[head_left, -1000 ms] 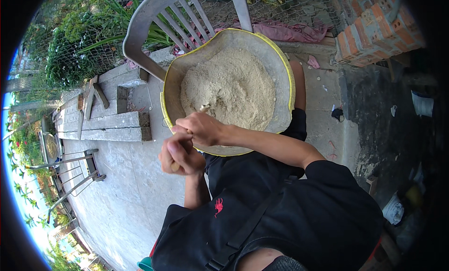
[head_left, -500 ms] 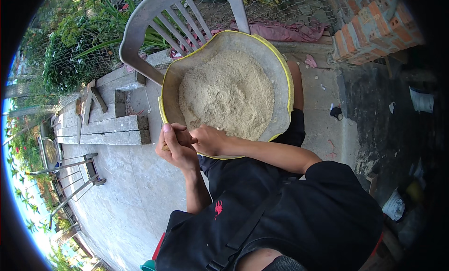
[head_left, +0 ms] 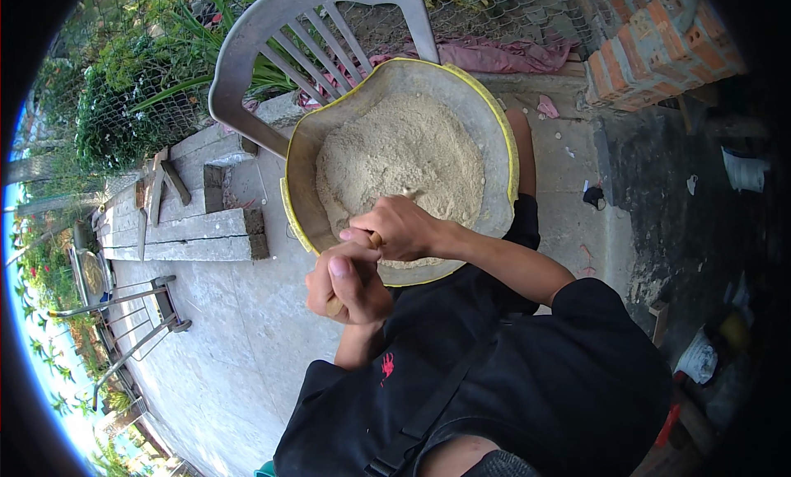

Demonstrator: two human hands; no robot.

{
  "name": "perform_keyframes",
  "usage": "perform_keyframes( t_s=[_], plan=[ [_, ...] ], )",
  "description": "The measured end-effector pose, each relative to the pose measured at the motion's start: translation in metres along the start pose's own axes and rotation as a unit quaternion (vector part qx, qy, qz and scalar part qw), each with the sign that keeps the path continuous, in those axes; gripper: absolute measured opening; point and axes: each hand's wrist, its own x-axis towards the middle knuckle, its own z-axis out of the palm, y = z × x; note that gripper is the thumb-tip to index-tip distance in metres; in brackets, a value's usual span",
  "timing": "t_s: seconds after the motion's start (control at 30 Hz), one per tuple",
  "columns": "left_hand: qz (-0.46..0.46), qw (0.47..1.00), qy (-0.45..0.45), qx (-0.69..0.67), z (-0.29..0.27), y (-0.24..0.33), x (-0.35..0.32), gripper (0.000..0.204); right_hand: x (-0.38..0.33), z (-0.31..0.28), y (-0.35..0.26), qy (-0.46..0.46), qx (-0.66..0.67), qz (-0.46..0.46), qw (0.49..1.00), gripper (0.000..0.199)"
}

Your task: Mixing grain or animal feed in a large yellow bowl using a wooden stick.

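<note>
- The left hand [head_left: 348, 283] is nearest the body, just below the basin's near rim; its grip is curled shut around the lower end of a wooden stick [head_left: 375, 240], thumb up and nail facing the camera; the forearm comes up steeply from the black shirt [head_left: 494, 378].
- The right hand [head_left: 394, 228] sits just beyond it, touching or nearly touching the left; its grip is also closed over the stick higher up, knuckles over the rim; the right forearm runs in from the person's right side, elbow bent, wrist roughly level.
- The stick looks stiff, light and dry, so two stacked fists should hold it without slipping; only short bits show between and beyond the hands, and its far end dips into the powder.
- The large round basin [head_left: 494, 123], grey with a yellow rim, rests on the lap against a bare knee, tilted toward the person; I judge it heavy when this full, best taken by the rim at opposite sides.
- The pale beige powder [head_left: 404, 151] is heaped inside; loose and soft, it would likely spill if tipped.
- Beyond stands a grey plastic chair [head_left: 272, 40]; farther right, a brick stack [head_left: 659, 44].
</note>
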Motion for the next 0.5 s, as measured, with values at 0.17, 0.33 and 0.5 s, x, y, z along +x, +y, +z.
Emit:
perform_keyframes(
  t_s=[0.17,0.33,0.5],
  plan=[
    [-0.112,0.99,-0.026,-0.086,0.001,0.002,-0.013,0.043,-0.035,-0.012,-0.004,-0.1,0.005,0.073,0.992,0.008],
    [-0.09,0.991,-0.033,-0.094,0.003,-0.05,-0.041,0.039,-0.041,0.003,0.036,-0.092,-0.024,0.132,0.987,0.017],
    [0.162,0.977,-0.109,-0.088,-0.003,-0.031,-0.03,0.036,-0.024,0.004,0.021,0.031,-0.033,-0.063,0.997,0.034]
  ],
)
